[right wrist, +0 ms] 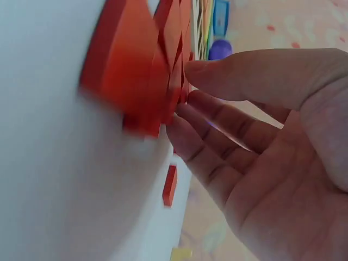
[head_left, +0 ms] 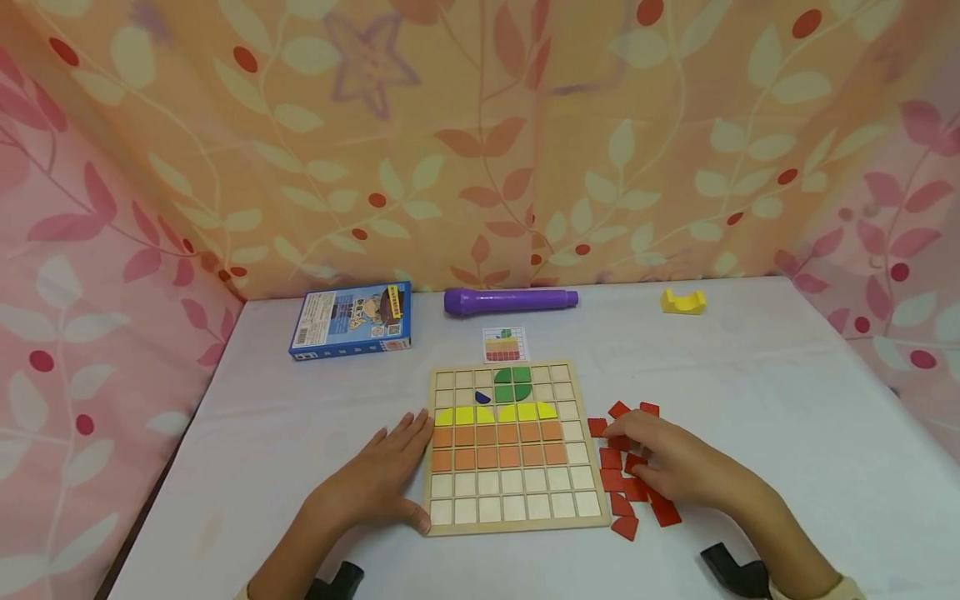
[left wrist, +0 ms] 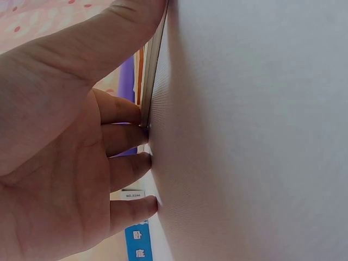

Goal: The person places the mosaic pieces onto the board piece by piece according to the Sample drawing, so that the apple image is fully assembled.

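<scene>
A wooden grid board (head_left: 517, 528) lies on the table with orange, yellow and green tiles in some of its squares. Against its left edge rests my left hand (head_left: 378, 471), fingers spread and thumb near the lower corner; the left wrist view shows the fingertips on the table beside the board edge (left wrist: 154, 65). My right hand (head_left: 678, 458) reaches over several loose red tiles (head_left: 611, 481) to the board's right. In the right wrist view its thumb and fingers are apart among the red tiles (right wrist: 130, 60), with no tile plainly pinched. A dark blue piece (head_left: 482, 397) lies on the upper grid.
Behind the board is a small pattern card (head_left: 506, 344). Farther back lie a blue box (head_left: 352, 321), a purple microphone-shaped object (head_left: 513, 301) and a yellow notched block (head_left: 683, 302). A patterned curtain (head_left: 480, 150) hangs along the table's back edge.
</scene>
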`<action>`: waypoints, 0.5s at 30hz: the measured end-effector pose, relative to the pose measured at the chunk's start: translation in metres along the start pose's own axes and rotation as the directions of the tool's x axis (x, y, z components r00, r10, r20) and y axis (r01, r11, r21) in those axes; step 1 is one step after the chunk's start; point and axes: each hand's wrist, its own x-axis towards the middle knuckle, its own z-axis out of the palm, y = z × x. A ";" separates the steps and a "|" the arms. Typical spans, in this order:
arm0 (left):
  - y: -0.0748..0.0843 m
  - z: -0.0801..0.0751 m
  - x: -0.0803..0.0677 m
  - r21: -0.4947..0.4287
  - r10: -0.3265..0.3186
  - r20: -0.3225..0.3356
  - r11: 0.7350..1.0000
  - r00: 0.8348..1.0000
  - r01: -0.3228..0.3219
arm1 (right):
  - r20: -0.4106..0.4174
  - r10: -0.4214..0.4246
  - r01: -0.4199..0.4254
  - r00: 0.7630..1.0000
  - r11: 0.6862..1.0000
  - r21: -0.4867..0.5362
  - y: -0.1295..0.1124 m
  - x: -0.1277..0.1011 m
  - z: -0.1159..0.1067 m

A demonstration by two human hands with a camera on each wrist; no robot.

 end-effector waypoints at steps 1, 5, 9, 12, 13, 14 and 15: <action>0.000 0.000 0.000 -0.001 0.001 0.000 1.000 1.000 -0.001 | 0.009 -0.009 0.009 1.000 1.000 0.005 -0.002 0.001 0.002; 0.000 0.001 0.001 -0.004 0.005 -0.001 1.000 1.000 -0.005 | 0.021 0.037 -0.036 0.999 0.998 -0.044 -0.011 0.000 0.004; 0.003 0.000 0.001 -0.006 0.005 0.004 1.000 1.000 -0.005 | 0.017 0.261 -0.253 0.965 0.948 -0.193 -0.023 -0.009 0.001; 0.004 -0.001 0.000 -0.009 0.004 0.010 1.000 1.000 -0.004 | 0.051 0.429 -0.400 0.902 0.874 -0.277 -0.029 -0.017 0.003; 0.004 -0.002 0.000 -0.014 0.007 0.010 1.000 1.000 -0.007 | 0.066 0.465 -0.430 0.883 0.856 -0.287 -0.031 -0.018 0.005; 0.004 -0.002 0.000 -0.012 0.007 0.011 1.000 1.000 -0.007 | 0.070 0.482 -0.444 0.874 0.848 -0.290 -0.033 -0.019 0.009; 0.004 -0.002 0.000 -0.009 0.005 0.009 1.000 1.000 -0.005 | 0.067 0.481 -0.445 0.874 0.849 -0.286 -0.034 -0.018 0.013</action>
